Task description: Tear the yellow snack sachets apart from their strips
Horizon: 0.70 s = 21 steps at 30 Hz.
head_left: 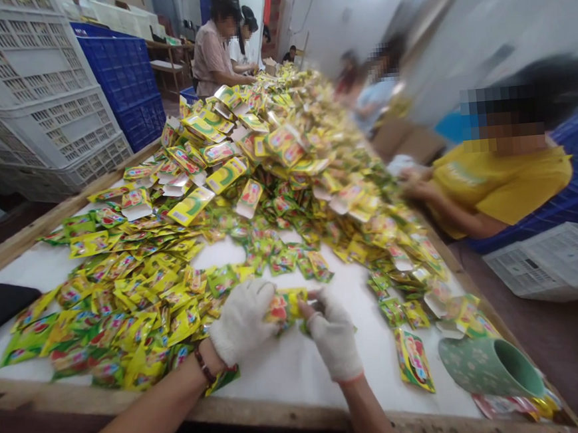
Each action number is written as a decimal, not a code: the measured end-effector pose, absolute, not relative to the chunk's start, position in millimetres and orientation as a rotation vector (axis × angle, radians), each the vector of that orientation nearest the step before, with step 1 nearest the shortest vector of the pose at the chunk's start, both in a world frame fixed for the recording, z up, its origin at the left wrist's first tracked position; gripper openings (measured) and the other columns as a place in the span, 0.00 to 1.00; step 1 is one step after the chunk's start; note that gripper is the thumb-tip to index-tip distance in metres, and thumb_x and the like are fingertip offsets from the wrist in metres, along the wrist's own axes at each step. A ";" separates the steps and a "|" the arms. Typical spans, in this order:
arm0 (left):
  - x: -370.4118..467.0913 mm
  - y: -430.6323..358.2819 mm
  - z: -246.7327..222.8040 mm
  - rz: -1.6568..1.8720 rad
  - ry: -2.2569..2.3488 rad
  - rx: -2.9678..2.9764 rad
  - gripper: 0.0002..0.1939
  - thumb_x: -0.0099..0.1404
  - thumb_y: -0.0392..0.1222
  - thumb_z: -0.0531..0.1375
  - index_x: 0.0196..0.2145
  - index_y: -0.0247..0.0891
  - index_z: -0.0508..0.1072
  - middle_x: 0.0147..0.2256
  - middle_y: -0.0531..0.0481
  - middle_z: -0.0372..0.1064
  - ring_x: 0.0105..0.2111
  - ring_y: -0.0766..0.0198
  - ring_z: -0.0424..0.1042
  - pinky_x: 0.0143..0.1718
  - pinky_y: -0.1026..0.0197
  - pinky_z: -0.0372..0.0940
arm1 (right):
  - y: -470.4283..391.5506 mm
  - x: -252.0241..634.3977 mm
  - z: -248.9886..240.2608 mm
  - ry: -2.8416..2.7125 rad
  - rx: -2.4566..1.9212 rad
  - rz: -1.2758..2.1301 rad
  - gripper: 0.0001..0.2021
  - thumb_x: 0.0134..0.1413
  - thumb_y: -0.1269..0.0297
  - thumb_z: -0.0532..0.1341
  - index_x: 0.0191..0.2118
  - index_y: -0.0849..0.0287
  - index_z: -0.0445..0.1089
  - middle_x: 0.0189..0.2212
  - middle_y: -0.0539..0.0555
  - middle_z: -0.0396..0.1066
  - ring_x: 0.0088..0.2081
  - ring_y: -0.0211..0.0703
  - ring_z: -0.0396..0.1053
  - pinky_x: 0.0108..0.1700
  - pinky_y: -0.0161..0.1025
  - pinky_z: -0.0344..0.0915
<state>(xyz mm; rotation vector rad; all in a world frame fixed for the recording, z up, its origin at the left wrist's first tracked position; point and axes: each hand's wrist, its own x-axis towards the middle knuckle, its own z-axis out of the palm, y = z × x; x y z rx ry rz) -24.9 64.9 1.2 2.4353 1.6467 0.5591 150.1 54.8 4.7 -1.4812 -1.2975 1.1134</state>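
My left hand (245,323) grips a yellow packet (292,303) by its left end; right hand (333,336) has thumb and fingers at the other end. Packet's over the table's (293,393) bare white front, right of a packet pile (139,288). Green cup (473,365) far right.

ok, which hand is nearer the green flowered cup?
Right. The right hand is left of the green flowered cup, a loose packet lying between them; the left hand is farther left, past the right hand.
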 end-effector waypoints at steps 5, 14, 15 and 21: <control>-25.9 62.7 -4.9 0.657 1.562 2.589 0.16 0.57 0.44 0.62 0.42 0.37 0.69 0.41 0.42 0.70 0.40 0.51 0.68 0.41 0.50 0.64 | 51.2 152.6 13.5 -1.440 -1.536 1.203 0.09 0.50 0.60 0.60 0.26 0.60 0.72 0.18 0.48 0.65 0.22 0.36 0.61 0.24 0.32 0.59; -24.8 60.9 -1.9 0.751 1.544 2.593 0.15 0.60 0.43 0.60 0.44 0.36 0.68 0.41 0.42 0.70 0.40 0.51 0.69 0.40 0.49 0.65 | 42.0 149.2 25.5 -1.305 -1.339 1.763 0.26 0.52 0.49 0.58 0.48 0.66 0.69 0.12 0.46 0.65 0.12 0.31 0.56 0.14 0.28 0.50; -23.2 59.6 -0.8 0.755 1.515 2.571 0.16 0.60 0.43 0.61 0.45 0.36 0.68 0.42 0.42 0.70 0.41 0.51 0.69 0.41 0.49 0.65 | 43.9 149.3 26.3 -1.359 -1.333 1.774 0.23 0.53 0.49 0.58 0.45 0.65 0.70 0.11 0.45 0.64 0.11 0.31 0.56 0.14 0.27 0.50; -13.4 39.6 -2.2 0.879 1.396 1.951 0.12 0.64 0.39 0.54 0.46 0.40 0.68 0.42 0.45 0.72 0.44 0.55 0.70 0.47 0.51 0.65 | 55.2 154.4 29.1 -1.773 -1.466 1.433 0.09 0.52 0.66 0.57 0.23 0.59 0.68 0.14 0.43 0.57 0.15 0.31 0.56 0.17 0.28 0.52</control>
